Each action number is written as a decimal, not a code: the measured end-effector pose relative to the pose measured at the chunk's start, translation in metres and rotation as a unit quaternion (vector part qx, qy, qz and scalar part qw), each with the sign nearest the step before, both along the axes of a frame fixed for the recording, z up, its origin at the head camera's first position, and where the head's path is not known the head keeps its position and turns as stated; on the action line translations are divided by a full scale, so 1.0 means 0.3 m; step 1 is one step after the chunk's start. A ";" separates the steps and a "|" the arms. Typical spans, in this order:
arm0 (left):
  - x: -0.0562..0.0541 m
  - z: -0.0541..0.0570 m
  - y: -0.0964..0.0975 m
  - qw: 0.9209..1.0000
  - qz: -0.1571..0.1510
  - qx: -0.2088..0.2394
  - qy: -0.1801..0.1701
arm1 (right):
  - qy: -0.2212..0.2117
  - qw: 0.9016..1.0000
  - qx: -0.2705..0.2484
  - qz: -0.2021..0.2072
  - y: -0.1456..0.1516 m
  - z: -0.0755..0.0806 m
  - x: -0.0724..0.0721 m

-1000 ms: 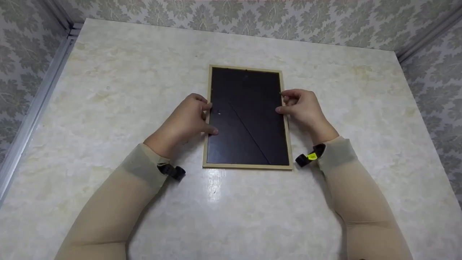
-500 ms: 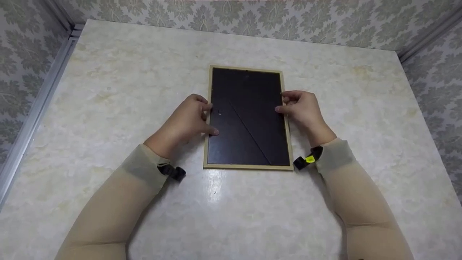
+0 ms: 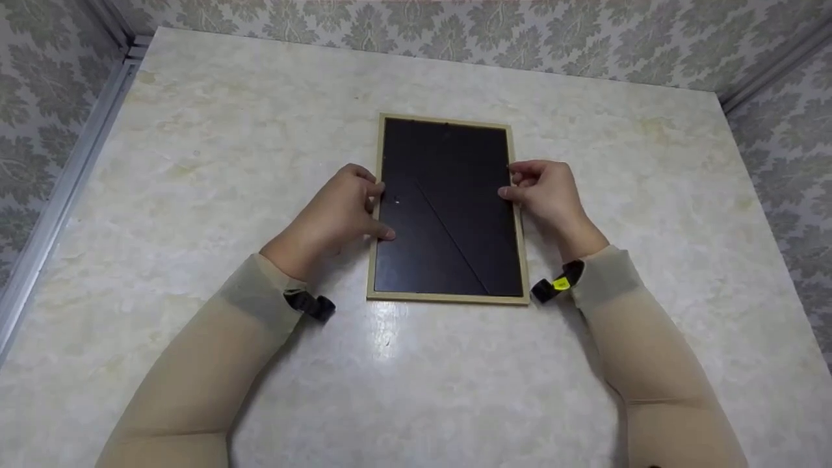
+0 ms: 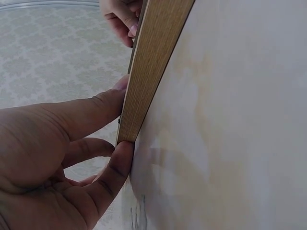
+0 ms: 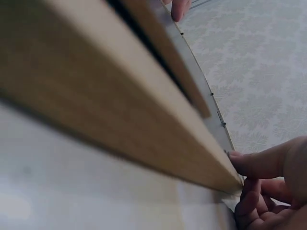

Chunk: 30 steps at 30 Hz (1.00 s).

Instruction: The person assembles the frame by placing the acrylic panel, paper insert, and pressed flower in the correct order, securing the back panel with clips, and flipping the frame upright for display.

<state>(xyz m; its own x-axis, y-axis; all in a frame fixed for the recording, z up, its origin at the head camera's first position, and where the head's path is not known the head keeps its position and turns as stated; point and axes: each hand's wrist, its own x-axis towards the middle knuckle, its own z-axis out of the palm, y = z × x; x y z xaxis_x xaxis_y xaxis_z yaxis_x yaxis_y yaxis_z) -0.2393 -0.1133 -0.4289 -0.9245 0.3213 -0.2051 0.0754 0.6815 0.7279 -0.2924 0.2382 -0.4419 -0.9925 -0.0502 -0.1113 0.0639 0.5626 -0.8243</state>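
Observation:
A picture frame (image 3: 448, 208) with a thin light-wood border lies back side up on the table, its black backing board showing. A slanted line crosses the board. At the left edge my left hand (image 3: 331, 211) grips the border, thumb over the backing and fingers against the outer side. My right hand (image 3: 549, 195) pinches the opposite edge higher up, its thumb also on the black board. In the left wrist view the left thumb (image 4: 91, 112) rests on the frame's back and a fingertip touches its wooden side. Small dark tabs (image 5: 223, 124) stand along the rim in the right wrist view.
The marble-patterned table (image 3: 260, 110) extends around the frame on all sides. Patterned wallpaper (image 3: 448, 29) backs the far edge, and a metal rail (image 3: 71, 188) runs along the left. Black wrist devices (image 3: 312, 305) sit on both sleeves.
The whole view shifts slightly. Both hands keep their places on the frame, and the frame stays put between them.

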 end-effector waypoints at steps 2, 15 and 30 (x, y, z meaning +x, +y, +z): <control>-0.003 0.001 0.000 1.000 -0.003 -0.005 0.002 | -0.001 1.000 0.026 0.015 0.001 0.006 -0.008; -0.003 -0.007 -0.004 1.000 0.002 -0.003 -0.001 | -0.002 0.979 0.177 0.104 -0.005 0.057 -0.036; 0.014 0.001 0.013 1.000 0.017 0.002 -0.019 | 0.014 0.948 0.275 0.157 -0.001 0.064 -0.003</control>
<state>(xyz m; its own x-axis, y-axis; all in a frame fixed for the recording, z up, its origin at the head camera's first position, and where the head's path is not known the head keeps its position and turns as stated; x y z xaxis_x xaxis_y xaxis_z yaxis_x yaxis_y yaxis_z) -0.2351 -0.1095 -0.4287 -0.9263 0.2913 -0.2391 0.0252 0.6809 0.7319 -0.2934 0.2378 -0.4226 -0.9410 -0.2863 -0.1801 -0.1959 0.8953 -0.4000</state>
